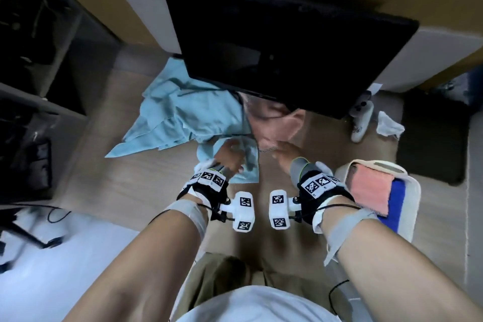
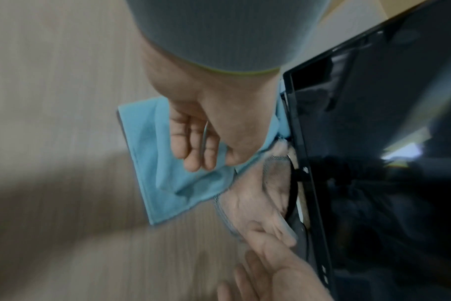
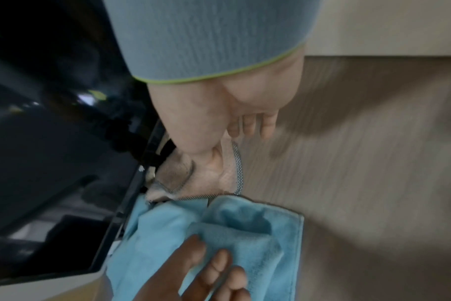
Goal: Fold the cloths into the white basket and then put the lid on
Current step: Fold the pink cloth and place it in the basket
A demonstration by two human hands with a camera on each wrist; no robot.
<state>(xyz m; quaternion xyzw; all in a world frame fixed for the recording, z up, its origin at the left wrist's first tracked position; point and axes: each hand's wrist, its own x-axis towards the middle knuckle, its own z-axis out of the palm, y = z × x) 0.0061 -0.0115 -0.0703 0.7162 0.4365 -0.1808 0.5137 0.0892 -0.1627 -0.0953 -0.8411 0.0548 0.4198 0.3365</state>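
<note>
The folded blue cloth [image 1: 249,162], long axis laid 12-to-6, is touched on the tabletop [image 1: 156,180] by the left hand [image 1: 230,157] (grip cannot be told); the beige cloth [image 1: 274,123], at its 1 o'clock, is pinched by the right hand [image 1: 285,154].

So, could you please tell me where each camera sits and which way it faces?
Head: worn on the head, facing down at the pale wooden tabletop; both forearms, left hand, right hand show.
Left wrist: looks along the left hand gripping the folded light blue terry cloth.
Right wrist: looks along the right hand at the beige grey-edged cloth.
Shared: both wrist views show both cloths, the other hand, the black flat monitor.
</note>
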